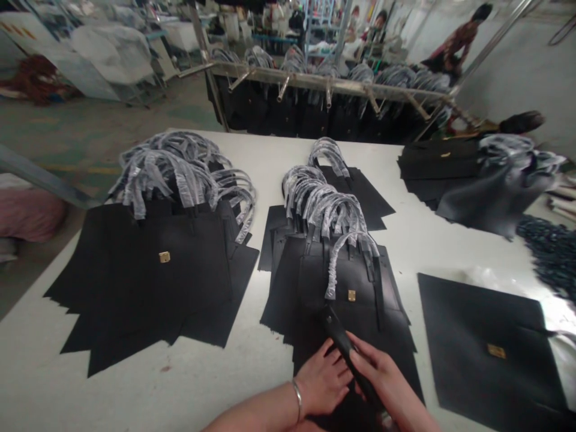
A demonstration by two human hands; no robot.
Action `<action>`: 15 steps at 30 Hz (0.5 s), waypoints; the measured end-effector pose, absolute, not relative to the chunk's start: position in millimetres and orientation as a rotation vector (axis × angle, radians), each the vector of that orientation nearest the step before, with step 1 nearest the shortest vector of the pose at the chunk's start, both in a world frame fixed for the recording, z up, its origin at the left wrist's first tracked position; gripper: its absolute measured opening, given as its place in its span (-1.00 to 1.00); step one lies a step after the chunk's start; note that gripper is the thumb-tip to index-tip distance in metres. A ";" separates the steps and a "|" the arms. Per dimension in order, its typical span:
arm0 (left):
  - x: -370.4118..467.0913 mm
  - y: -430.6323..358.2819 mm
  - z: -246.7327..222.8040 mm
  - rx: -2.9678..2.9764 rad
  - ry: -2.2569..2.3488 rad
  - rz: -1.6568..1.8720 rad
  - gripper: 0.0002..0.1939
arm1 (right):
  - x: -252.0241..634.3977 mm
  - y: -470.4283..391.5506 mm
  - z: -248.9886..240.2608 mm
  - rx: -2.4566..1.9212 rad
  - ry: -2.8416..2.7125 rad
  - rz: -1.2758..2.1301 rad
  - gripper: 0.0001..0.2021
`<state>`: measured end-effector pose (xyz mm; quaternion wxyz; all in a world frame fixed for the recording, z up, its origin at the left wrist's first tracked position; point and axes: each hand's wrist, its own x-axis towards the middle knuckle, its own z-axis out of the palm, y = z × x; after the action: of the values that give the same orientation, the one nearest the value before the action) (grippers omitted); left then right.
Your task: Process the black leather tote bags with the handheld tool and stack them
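My left hand (321,381), with a silver bangle at the wrist, lies palm down on a black bag panel (315,336), its fingers spread. Just beside it, my right hand (375,372) is closed around a long black tool (344,345), slanting up to the left; its exact kind is unclear. The tool's upper end is close to the lower end of a plastic-wrapped bag handle (333,276). A gold clasp plate (351,295) shows on the panel. More panels with wrapped handles (321,201) are stacked behind.
On the white table (216,375), a pile of handled black panels (135,282) is at left. A single panel (490,336) with a gold plate lies at right, another stack (441,159) behind it. A metal rack (328,78) with hanging bags stands beyond; people are farther back.
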<state>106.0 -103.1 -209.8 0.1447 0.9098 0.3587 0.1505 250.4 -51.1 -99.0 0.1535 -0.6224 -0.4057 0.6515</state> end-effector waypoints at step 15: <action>118.7 -108.0 -232.8 2.488 0.992 0.543 -0.64 | 195.6 -36.2 -110.3 -1.620 -1.505 1.628 -0.50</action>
<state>118.7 -108.0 -232.8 0.2028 0.8915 0.3554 0.1946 195.6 -36.2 -110.3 0.1964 -0.5783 -0.5375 0.5814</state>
